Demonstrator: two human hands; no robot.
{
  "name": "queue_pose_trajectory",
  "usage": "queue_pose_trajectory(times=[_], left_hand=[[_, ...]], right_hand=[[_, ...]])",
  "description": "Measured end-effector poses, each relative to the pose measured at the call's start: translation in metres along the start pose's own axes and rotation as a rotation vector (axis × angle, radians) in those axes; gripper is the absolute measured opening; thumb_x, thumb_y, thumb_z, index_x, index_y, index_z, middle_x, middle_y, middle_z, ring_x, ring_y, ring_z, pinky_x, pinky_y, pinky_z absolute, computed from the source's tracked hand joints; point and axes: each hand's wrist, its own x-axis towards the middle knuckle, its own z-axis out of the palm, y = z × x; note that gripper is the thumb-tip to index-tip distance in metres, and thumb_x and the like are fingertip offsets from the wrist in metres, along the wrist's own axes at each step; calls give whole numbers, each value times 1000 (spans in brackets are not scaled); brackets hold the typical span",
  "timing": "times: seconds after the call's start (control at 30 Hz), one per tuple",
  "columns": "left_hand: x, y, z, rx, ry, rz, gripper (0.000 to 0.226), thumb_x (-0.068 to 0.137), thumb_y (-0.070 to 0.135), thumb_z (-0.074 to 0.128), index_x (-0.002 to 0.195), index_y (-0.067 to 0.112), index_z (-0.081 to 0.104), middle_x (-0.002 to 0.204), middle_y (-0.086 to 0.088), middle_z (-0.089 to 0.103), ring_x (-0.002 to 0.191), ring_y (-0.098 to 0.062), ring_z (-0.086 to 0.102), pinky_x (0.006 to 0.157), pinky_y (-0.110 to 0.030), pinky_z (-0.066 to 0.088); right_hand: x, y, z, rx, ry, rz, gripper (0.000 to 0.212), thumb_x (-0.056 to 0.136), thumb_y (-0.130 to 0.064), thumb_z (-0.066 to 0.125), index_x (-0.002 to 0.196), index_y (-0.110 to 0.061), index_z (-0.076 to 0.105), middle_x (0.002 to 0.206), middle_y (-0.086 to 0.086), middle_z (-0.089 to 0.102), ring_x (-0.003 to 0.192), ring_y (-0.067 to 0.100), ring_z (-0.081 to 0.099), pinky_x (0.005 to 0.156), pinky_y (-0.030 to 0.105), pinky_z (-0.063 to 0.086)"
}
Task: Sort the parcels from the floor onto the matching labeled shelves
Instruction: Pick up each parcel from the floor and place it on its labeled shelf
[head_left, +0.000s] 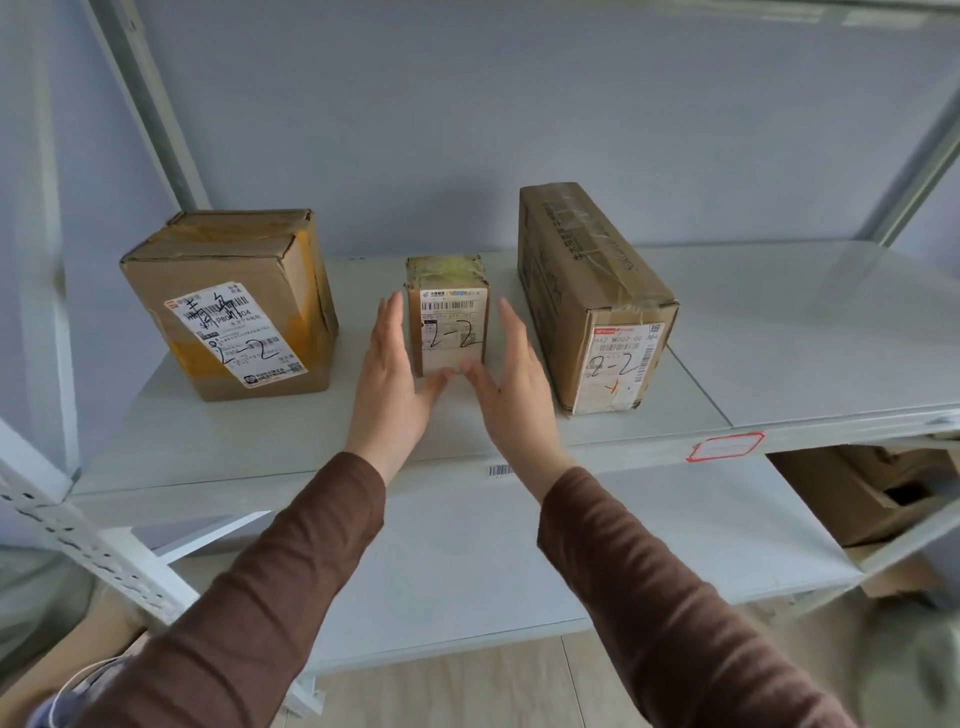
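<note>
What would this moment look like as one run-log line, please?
small parcel: on shelf, marked 2-2 | left hand: open | right hand: open | neighbours: two 2-2 boxes

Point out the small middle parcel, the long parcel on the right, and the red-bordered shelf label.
small middle parcel (451, 332): head view, front label marked 2-2.
long parcel (621, 358): head view, front end label.
red-bordered shelf label (724, 447): head view, label's blank centre.

Soft even daylight; edges bowed, corners blurred.
</note>
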Motion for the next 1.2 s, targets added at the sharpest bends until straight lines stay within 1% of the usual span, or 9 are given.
queue_pose_trajectory(times=[0.17, 0.27, 0.37, 0.5, 0.63, 0.77, 0.9, 1.03, 1.2], left_hand=[[-30, 36, 7, -23, -54, 178, 90, 98, 31, 69, 164, 23, 7, 171, 2, 15, 157, -12, 18, 125, -32, 25], [-37, 55, 21, -38, -111, 203, 88, 100, 34, 66, 164, 22, 7, 172, 5, 11, 157, -6, 11, 126, -27, 19], [-43, 72, 38, -67, -151, 171, 87, 100, 36, 65, 164, 26, 6, 172, 8, 9, 157, -5, 10, 127, -35, 21], [-43, 88, 64, -124, -190, 97, 90, 98, 35, 66, 163, 35, 5, 171, 12, 8, 157, -14, 19, 124, -45, 30], [-37, 95, 91, -214, -197, -15, 94, 95, 35, 69, 160, 42, 2, 171, 10, 14, 155, -15, 25, 123, -48, 33], [-28, 100, 109, -223, -171, -82, 97, 95, 33, 71, 160, 49, 0, 166, 9, 30, 147, -13, 41, 115, -48, 44], [-24, 107, 121, -203, -123, -81, 90, 97, 23, 71, 162, 38, 10, 148, 19, 51, 127, 12, 52, 107, -34, 51], [-19, 110, 128, -165, -81, -93, 85, 98, 15, 68, 162, 29, 14, 145, 19, 50, 118, 24, 50, 104, -12, 43], [-2, 104, 134, -195, -73, -104, 86, 97, 11, 68, 162, 28, 14, 146, 16, 50, 127, 2, 56, 111, -38, 48]], right_hand=[[-41, -8, -33, -72, 174, -122, 62, 103, -18, 60, 158, -19, 33, 166, 1, 30, 153, 13, 28, 122, 23, 22], [-56, -5, -55, -61, 241, -126, 56, 104, -19, 59, 155, -17, 37, 164, 0, 34, 152, 12, 28, 125, 33, 26], [-62, 7, -79, -89, 323, -181, 51, 104, -20, 58, 152, -13, 42, 162, 3, 38, 150, 15, 32, 123, 35, 28], [-59, 34, -112, -80, 377, -162, 54, 103, -21, 60, 153, -12, 40, 162, 4, 37, 147, 13, 32, 119, 23, 25], [-41, 66, -138, 18, 222, -32, 66, 104, -30, 58, 160, -21, 26, 165, 0, 31, 152, 12, 27, 121, 28, 27], [-19, 87, -150, 78, -42, 62, 75, 103, -29, 59, 163, -33, 14, 159, -6, 42, 136, 10, 47, 103, 22, 38], [-4, 100, -153, 116, -120, 55, 68, 104, -25, 55, 161, -35, 19, 142, -12, 59, 122, 7, 59, 98, 27, 47], [6, 107, -154, 131, -95, 43, 54, 106, -20, 51, 154, -32, 31, 128, -25, 59, 103, -18, 58, 80, 5, 44], [25, 110, -149, 107, -77, 42, 50, 106, -18, 50, 152, -28, 35, 122, -27, 61, 100, -6, 64, 77, 7, 46]])
